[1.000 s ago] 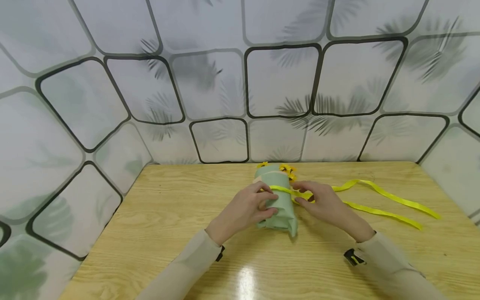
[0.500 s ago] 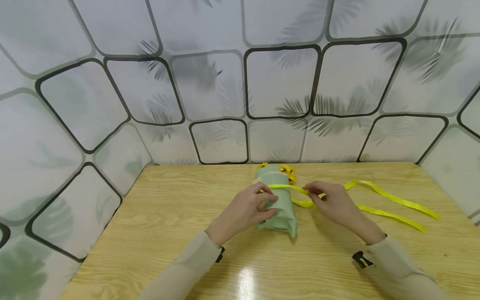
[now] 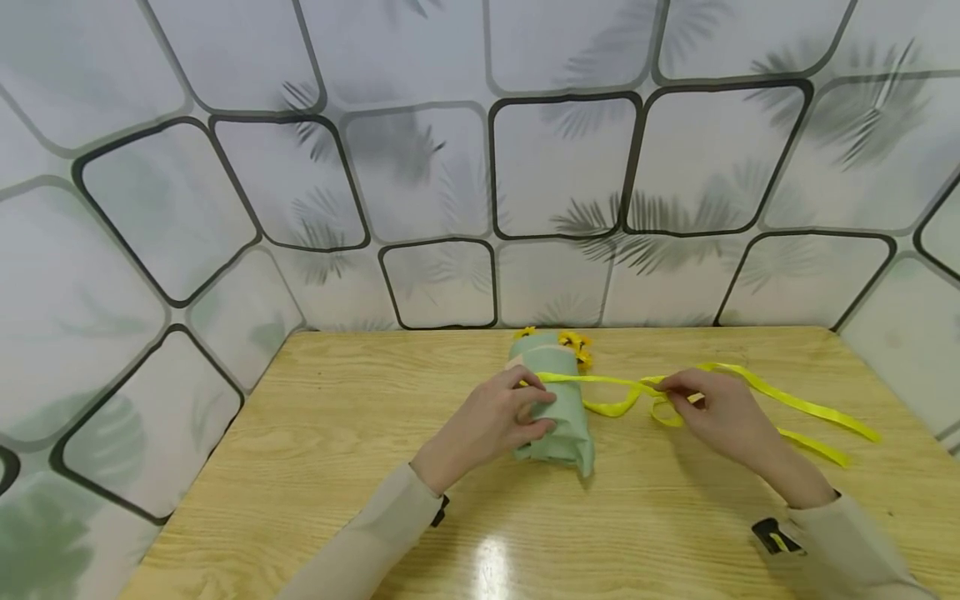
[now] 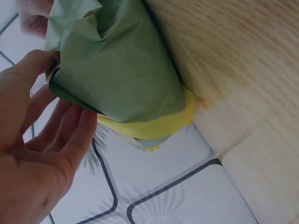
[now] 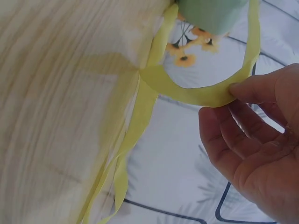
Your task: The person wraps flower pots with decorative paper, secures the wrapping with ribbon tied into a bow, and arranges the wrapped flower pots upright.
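Note:
A small bouquet wrapped in pale green paper (image 3: 562,429) lies on the table, with yellow artificial-looking flowers (image 3: 574,340) showing at its far end. My left hand (image 3: 491,421) holds the wrapped bouquet from its left side. In the left wrist view, the thumb (image 4: 35,63) and fingertips meet the paper's edge. A yellow ribbon (image 3: 592,379) runs across the wrapping and out to the right. Off to the bouquet's right, my right hand (image 3: 723,417) pinches the ribbon between thumb and fingers. A curved length of ribbon (image 5: 196,95) hangs from that pinch in the right wrist view.
Two loose ribbon tails (image 3: 802,406) stretch over the right part of the wooden table (image 3: 337,467). Behind the table stands a patterned wall covering (image 3: 566,167) with leaf shapes. The bouquet is close to the table's far edge.
My right hand has moved right, away from the bouquet, drawing the ribbon out with it. The ribbon section between bouquet and hand is longer now. The left hand has stayed in place.

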`<state>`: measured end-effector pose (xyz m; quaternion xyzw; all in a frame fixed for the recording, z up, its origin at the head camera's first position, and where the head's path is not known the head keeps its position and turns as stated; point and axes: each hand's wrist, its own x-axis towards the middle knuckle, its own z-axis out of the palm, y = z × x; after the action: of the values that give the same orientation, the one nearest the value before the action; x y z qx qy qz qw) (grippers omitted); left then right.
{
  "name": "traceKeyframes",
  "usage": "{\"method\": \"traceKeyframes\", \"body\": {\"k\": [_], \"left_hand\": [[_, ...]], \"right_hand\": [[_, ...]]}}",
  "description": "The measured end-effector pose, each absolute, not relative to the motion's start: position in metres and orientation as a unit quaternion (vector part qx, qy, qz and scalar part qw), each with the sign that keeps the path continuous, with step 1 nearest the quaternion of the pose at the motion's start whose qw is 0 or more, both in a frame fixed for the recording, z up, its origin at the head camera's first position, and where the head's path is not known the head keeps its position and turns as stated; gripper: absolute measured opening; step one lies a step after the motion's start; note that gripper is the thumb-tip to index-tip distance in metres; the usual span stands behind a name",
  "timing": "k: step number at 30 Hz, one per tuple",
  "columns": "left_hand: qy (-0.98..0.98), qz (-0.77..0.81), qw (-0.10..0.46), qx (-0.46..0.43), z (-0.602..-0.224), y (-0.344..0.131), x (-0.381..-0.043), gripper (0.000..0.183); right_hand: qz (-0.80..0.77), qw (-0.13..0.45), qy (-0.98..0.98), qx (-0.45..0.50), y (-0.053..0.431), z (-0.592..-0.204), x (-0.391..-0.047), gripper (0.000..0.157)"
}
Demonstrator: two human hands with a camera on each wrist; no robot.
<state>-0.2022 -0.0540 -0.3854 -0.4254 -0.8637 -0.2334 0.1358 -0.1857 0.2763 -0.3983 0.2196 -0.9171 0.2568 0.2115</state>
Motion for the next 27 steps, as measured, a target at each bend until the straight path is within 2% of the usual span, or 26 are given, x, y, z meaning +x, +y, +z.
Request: {"method": "traceKeyframes", "body": {"k": [11, 20, 25, 27], "left_hand": [[-0.864, -0.234, 0.135, -0.426, -0.386, -0.055, -0.203, 0.027], [-0.861, -0.235, 0.137, -0.429, -0.386, -0.055, -0.203, 0.026], [-0.861, -0.239, 0.137, -0.428, -0.386, -0.055, -0.203, 0.026], [-0.86, -0.242, 0.137, -0.428, -0.387, -0.054, -0.203, 0.026]], "right_hand": [[0.251, 0.205, -0.928, 0.187, 0.299, -0.406, -0.186, 0.02], [0.295, 0.169, -0.913, 0.224, 0.265, -0.404, -0.189, 0.032], [0.286, 0.107, -0.916, 0.261, 0.244, -0.409, -0.195, 0.044], [0.263, 0.076, -0.926, 0.26, 0.242, -0.412, -0.197, 0.041]]}}
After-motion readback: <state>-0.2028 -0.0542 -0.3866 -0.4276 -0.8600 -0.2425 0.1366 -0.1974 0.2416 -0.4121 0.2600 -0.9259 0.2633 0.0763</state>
